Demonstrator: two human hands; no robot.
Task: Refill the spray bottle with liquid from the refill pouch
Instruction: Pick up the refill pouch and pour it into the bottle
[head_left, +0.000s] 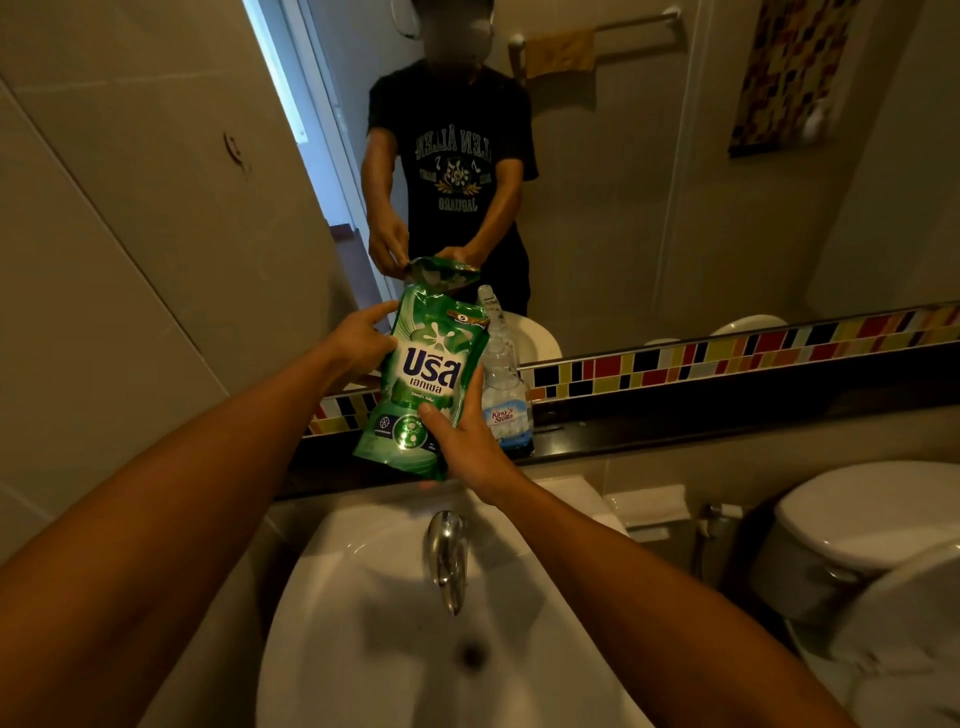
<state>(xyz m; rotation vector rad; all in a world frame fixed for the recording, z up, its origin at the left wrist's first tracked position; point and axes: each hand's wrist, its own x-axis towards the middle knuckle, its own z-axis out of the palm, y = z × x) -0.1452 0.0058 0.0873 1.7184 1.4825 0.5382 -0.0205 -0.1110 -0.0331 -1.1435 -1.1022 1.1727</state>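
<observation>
In the head view, a green refill pouch (423, 387) is held upright above the back edge of the sink (363, 597), just in front of the mirror (649, 182). The left hand (361, 338) is closed on the pouch's upper left side, thumb and fingers pinching near its top. The right hand (465, 441) is wrapped round the lower right corner, thumb laid across the printed front, so the weight is carried from below. The pouch is probably kept upright so that nothing spills while the top is handled; whether it is already opened cannot be told.

The spray bottle (504, 395), clear with a blue label, stands on the dark ledge (675, 431) behind the sink, just beside the pouch and partly hidden by it. Its placement near the ledge's sink-side edge likely keeps it within easy pouring reach. Its neck and any spray head cannot be made out clearly. The tap (447, 551) sits below the hands.
</observation>
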